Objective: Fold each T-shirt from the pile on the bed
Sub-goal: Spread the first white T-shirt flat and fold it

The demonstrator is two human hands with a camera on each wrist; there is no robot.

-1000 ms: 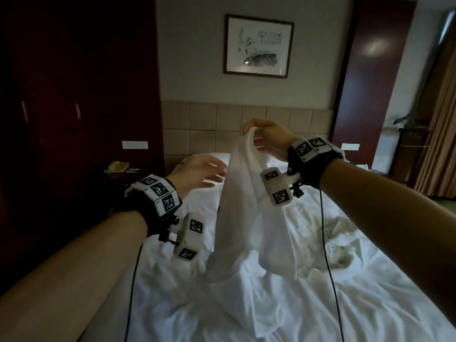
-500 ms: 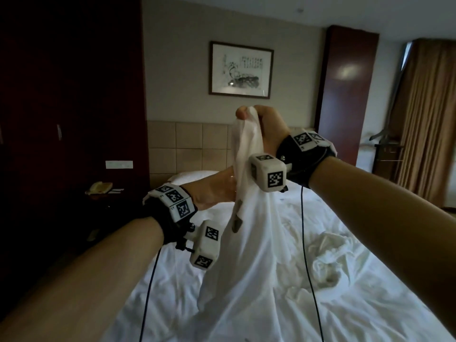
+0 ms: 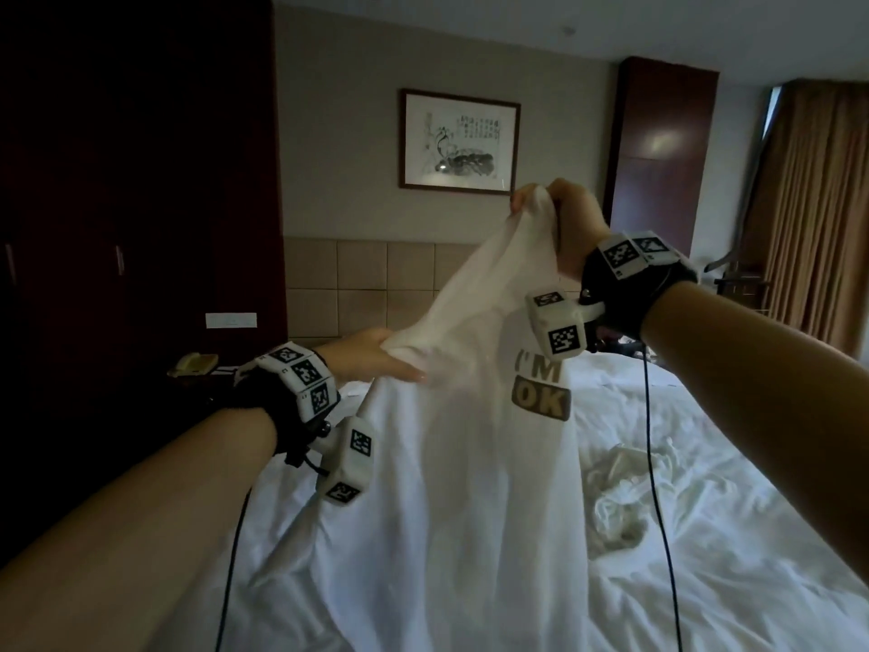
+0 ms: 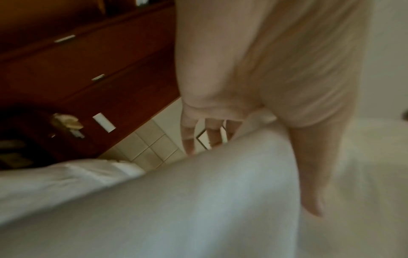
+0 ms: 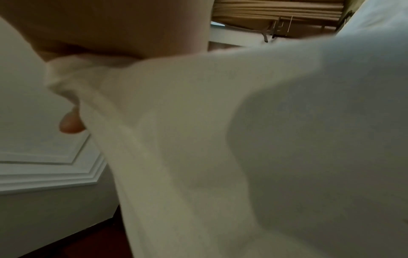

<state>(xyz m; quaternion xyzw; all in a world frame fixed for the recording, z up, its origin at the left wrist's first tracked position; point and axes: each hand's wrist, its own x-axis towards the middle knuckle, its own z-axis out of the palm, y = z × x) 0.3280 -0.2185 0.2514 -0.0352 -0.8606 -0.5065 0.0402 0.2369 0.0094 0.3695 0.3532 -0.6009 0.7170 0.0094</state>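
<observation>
The left hand (image 3: 371,357) now grips one white T-shirt (image 3: 470,463) that the right hand (image 3: 571,223) pinches aloft; a second T-shirt (image 3: 616,501) lies crumpled on the bed (image 3: 752,534).

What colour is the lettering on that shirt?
Grey-brown lettering on the white shirt; clearest in the head view.

Probably hotel bedroom: bed (image 3: 705,581), headboard (image 3: 362,280), bedside phone (image 3: 190,364).

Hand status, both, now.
Left hand: grips the white T-shirt, lower down.
Right hand: pinches the T-shirt's top edge, raised.
</observation>
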